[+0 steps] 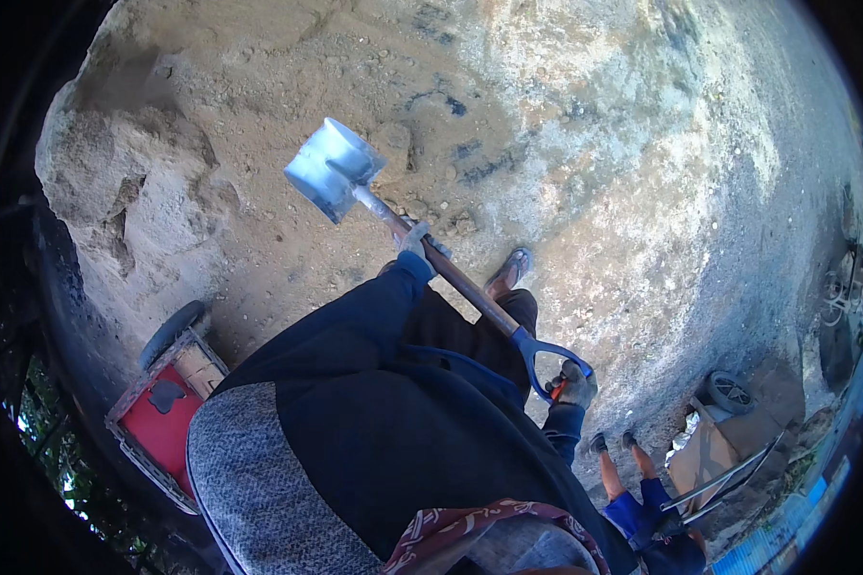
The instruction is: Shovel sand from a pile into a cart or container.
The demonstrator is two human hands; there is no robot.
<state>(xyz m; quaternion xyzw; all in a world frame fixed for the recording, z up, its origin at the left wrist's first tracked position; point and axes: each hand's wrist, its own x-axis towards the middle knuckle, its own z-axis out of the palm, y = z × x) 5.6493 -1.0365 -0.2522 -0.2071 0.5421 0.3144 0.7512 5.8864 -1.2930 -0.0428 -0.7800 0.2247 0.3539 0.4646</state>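
A shovel [467,287] with a wooden shaft lies slantwise in front of my body, its metal blade [336,169] at the upper left, over sandy ground. My left hand [422,243], gloved, is closed around the shaft below the blade. At the other end, my right hand [575,386], also gloved, grips the blue D-shaped handle [528,345], which has an orange-red crosspiece. The blade looks free of any load. I cannot tell whether it touches the ground.
A pale earth or rock bank [144,194] rises at the left. Behind me on the left stands a red-bedded cart [162,417] with a wheel. At the lower right, a person in blue shorts [640,503] stands beside a wheeled barrow [712,453]. Small stones [460,224] lie near my sandalled foot.
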